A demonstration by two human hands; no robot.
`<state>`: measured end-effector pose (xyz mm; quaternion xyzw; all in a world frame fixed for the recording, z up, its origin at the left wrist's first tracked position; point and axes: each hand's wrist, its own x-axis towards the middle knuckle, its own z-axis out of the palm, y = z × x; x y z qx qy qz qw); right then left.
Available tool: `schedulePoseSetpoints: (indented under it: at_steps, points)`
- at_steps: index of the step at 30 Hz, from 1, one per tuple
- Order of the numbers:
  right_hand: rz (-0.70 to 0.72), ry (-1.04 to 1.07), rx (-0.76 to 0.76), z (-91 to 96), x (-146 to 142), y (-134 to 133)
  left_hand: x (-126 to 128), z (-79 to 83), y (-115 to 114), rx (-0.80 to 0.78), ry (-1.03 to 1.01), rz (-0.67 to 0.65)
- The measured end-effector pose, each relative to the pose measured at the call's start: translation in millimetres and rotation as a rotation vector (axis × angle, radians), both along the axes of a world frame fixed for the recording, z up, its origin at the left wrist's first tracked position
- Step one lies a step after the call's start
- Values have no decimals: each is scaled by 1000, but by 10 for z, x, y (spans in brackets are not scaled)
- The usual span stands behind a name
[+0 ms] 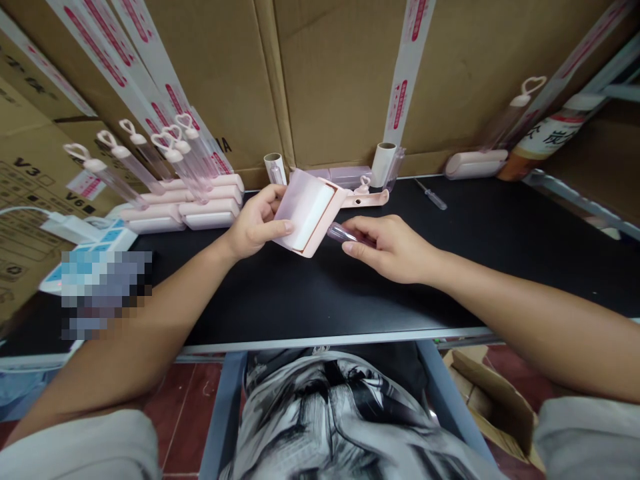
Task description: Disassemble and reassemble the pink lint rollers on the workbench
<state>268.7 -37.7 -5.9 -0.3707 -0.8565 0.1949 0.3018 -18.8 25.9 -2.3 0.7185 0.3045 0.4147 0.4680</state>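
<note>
My left hand grips a pink lint roller head with a white roll inside and a translucent lilac cover on its left side. The head is tilted above the black tabletop, my thumb pressed on its front. Closed around a clear, lilac-tinted plastic handle is my right hand. The handle's tip is close to the lower right edge of the head; whether they touch I cannot tell. Just behind lie a long pink plastic piece and a pink heart-shaped loop.
Several lint rollers stand upright at the left, beside a power strip. White rolls stand at the back. A screwdriver lies right of centre. Another lint roller and a bottle are far right. Cardboard boxes wall the back.
</note>
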Motion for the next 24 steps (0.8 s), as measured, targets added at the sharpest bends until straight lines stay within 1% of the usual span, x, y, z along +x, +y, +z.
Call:
schedulePoseSetpoints:
  at_steps: [5,9,13,16,19,22,24]
  points:
    - [5,3,-12,-11,-7,1,60,-10,-60,-19,40,-46]
    - [8,-4,-19,-15,-7,4,80,-46,-87,-65,61,-80]
    - [3,-15,-64,-17,-4,3,75,-92,-75,-113,61,-111]
    - [-2,-2,-112,-36,-9,11,82,-115,-52,-121,76,-125]
    - [-11,85,-230,-77,-29,43,122,-142,-31,-69,110,-73]
    - [-39,252,-455,-109,-63,84,162,-176,-29,25,126,78]
    - [-86,349,-585,-105,-82,98,163,-183,-44,129,169,163]
